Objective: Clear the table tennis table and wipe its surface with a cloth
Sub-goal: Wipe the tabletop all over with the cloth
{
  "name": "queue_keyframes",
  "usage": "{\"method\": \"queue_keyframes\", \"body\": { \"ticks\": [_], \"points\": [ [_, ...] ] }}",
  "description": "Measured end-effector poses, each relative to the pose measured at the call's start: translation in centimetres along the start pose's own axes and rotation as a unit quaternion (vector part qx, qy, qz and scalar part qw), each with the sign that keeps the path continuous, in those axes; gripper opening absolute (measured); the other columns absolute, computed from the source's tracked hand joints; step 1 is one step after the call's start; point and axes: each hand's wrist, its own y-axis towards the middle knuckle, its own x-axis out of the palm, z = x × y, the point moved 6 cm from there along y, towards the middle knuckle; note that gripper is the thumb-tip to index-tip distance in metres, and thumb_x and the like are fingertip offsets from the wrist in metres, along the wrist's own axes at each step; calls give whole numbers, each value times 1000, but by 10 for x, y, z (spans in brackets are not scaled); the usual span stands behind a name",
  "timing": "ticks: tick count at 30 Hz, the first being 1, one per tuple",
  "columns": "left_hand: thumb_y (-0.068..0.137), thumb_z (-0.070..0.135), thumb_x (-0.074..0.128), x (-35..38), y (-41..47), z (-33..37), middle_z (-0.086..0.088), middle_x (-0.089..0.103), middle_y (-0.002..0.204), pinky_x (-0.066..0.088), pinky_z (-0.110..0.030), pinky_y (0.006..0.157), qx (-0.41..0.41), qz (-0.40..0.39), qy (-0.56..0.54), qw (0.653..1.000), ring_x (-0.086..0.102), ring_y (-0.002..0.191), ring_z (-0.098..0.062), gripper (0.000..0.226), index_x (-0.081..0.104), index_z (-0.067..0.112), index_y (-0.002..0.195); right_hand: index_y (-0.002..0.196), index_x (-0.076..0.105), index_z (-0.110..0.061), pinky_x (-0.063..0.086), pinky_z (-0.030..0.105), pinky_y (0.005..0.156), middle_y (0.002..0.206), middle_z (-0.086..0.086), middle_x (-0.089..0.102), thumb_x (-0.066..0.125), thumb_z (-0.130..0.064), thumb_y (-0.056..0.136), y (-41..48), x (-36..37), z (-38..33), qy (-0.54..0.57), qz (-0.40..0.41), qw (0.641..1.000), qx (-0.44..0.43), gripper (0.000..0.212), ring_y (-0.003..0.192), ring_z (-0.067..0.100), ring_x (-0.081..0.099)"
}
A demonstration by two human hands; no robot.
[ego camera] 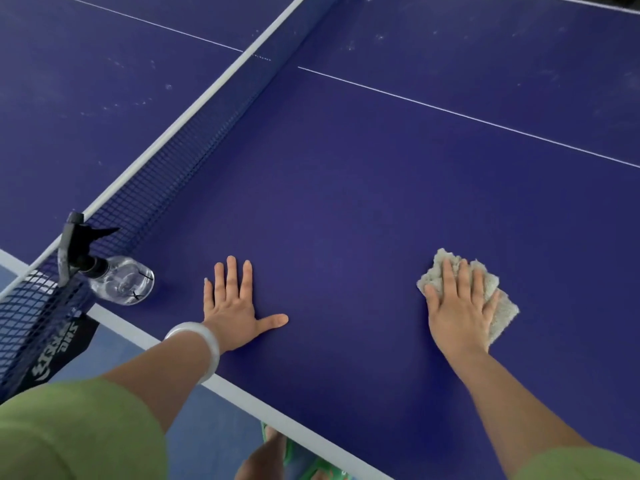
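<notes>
1. Cloth (504, 311): pale and rumpled, lying flat on the blue table (346, 202), on the half to the right of the net and near the near edge.
2. Right hand (460, 306): palm down on the cloth, fingers straight and slightly spread, pressing it to the surface. The cloth's edges show beyond the fingertips and on the right side.
3. Left hand (235, 306): palm flat on the bare table, well apart from the cloth, fingers straight, thumb stretched wide, holding nothing. A white bangle (201, 344) sits at the wrist.
4. Spray bottle (117, 278): clear with a black trigger head, on the table to the left of the left hand, just beside the net (173, 168). Contact with the net cannot be told.
5. Surface: pale specks and smudges show past the centre line and beyond the net.
</notes>
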Motion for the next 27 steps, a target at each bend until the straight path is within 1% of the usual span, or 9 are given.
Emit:
{"method": "queue_keyframes", "body": {
  "ticks": [3,8,10,12,15,18,21,25,27],
  "points": [
    [50,98,11,0,1,1,-9,-39,154,-15,-48,118,-7,-9,15,1000,-33,143,-31,127,-40,23,138,155,-14,-25,-4,57,120,165,2,-12,5,-51,101,-34,9,-34,-8,14,1000,8,63,151,25,-18],
    [49,98,7,0,1,0,-10,-40,153,-13,-48,119,-9,-17,39,999,-32,143,-32,124,-44,22,133,159,10,-23,9,60,118,166,0,2,19,-50,104,-124,42,-125,-49,-17,942,-331,62,153,26,-3],
    [48,98,3,-1,2,0,-11,-40,153,-13,-49,119,-6,-13,41,999,-31,143,-33,122,-46,22,130,158,13,-25,9,57,118,166,-3,6,17,-51,105,-123,40,-113,-72,-23,916,-394,60,153,22,0],
    [46,98,-1,-1,1,1,-13,-39,153,-12,-50,119,-2,-8,44,999,-30,144,-34,122,-46,20,130,158,10,-27,5,55,120,166,-5,6,13,-53,104,-100,31,-76,-93,3,937,-338,60,153,20,-4],
    [45,97,-5,-2,0,2,-14,-38,154,-12,-51,118,1,6,41,999,-29,144,-35,125,-44,17,133,156,-9,-34,-4,52,122,165,-8,-9,3,-54,102,-71,16,-6,-39,5,998,-46,59,151,17,-18],
    [53,98,4,0,2,2,-14,-41,152,-14,-52,117,8,-5,29,1000,-32,143,-35,124,-43,17,134,154,-13,-31,-6,54,121,166,-3,-10,7,-52,99,-90,18,-14,28,15,994,108,63,151,20,-16],
    [69,95,19,1,3,2,-15,-41,151,-15,-54,116,27,-21,34,999,-34,141,-37,122,-38,14,141,157,-6,-26,-4,56,121,166,1,-6,10,-49,101,-122,32,-84,20,17,998,62,63,152,25,-13],
    [85,81,24,-3,0,-22,-8,-34,157,-11,-48,120,117,-4,6,993,-30,145,-28,98,-22,25,152,158,13,-21,11,57,119,166,2,9,23,-47,103,-173,57,-167,-42,1,979,-200,62,153,27,1],
    [88,77,23,-2,-4,-52,-4,-31,158,-11,-45,121,134,28,5,991,-28,146,-24,91,-21,29,152,158,16,-22,13,56,118,165,0,13,22,-49,103,-176,58,-162,-69,10,965,-253,61,153,26,4]
  ]
}}
